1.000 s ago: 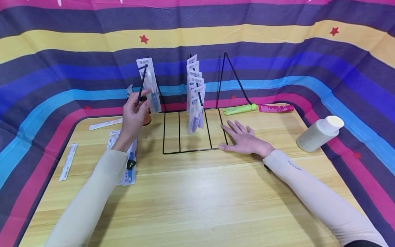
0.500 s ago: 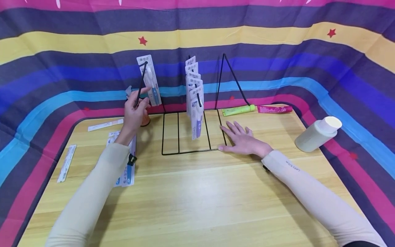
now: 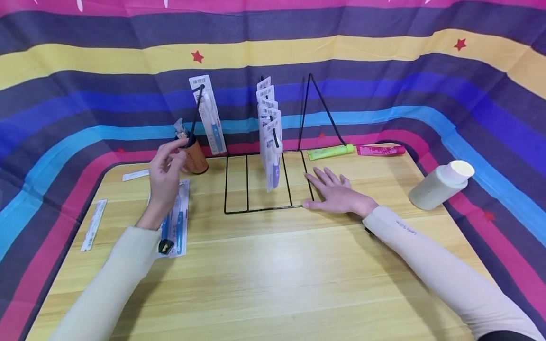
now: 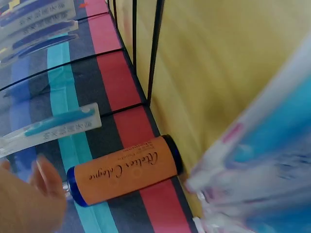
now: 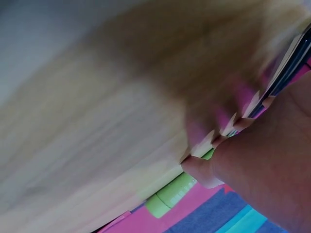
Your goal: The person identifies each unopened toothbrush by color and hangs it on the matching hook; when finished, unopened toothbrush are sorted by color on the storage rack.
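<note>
Here, left to right:
Toothbrush packs: flat on the counter, near left, under the wrist.
Left hand: empty, fingers loose, by the orange bottle.
Hung pack: on the rack peg.
Right hand: flat, steadying the rack's base.

Backdrop cloth: horizontal stripes in magenta, purple, yellow, blue and cyan, with red stars. Table: pale yellow wood grain; wire rack: black. Bottle: orange, dark blue ends; tube: lime green.

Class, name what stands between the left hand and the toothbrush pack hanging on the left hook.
Head view: an orange bottle stands between the left hand and the hanging pack.
</note>
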Available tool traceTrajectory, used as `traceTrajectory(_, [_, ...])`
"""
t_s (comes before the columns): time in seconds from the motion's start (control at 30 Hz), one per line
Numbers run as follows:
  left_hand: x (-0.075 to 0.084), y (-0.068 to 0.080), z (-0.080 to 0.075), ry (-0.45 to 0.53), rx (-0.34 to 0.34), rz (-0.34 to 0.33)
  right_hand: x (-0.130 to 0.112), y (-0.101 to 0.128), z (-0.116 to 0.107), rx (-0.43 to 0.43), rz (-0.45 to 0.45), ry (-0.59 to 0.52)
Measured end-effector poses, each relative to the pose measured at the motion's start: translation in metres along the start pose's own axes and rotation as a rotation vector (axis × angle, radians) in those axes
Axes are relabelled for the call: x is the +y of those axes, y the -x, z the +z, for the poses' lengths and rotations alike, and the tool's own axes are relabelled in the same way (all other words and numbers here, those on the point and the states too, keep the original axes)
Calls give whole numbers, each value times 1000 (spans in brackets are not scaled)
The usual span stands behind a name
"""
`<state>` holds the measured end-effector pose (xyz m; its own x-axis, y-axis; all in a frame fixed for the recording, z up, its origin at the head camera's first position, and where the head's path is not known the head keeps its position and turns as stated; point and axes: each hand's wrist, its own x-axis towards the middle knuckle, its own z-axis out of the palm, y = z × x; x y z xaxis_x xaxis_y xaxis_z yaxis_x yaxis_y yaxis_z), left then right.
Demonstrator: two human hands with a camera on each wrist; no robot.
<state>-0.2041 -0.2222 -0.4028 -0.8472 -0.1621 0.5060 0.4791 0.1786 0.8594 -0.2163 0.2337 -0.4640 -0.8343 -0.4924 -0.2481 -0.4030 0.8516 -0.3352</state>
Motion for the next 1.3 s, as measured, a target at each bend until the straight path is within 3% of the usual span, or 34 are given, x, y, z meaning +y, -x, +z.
traceTrajectory(0.1, [3, 15, -16, -125, 54, -68, -1, -1, 0, -1, 2, -5])
traceTrajectory(0.27, [3, 36, -43, -254, 96, -250, -1, -1, 0, 2, 1, -1])
traceTrajectory(0.53, [-6, 69, -72, -428, -21, -574, -1, 1, 0, 15, -1, 0])
traceTrajectory(0.8, [-13, 90, -93, -506, -62, -654, -2, 0, 0, 9, -4, -2])
traceTrajectory(1.03, [-17, 89, -104, -559, -167, -668, 1, -1, 2, 8, -3, 3])
traceTrajectory(1.3, [-20, 85, -111, -604, -161, -726, -1, -2, 3, 13, -10, 8])
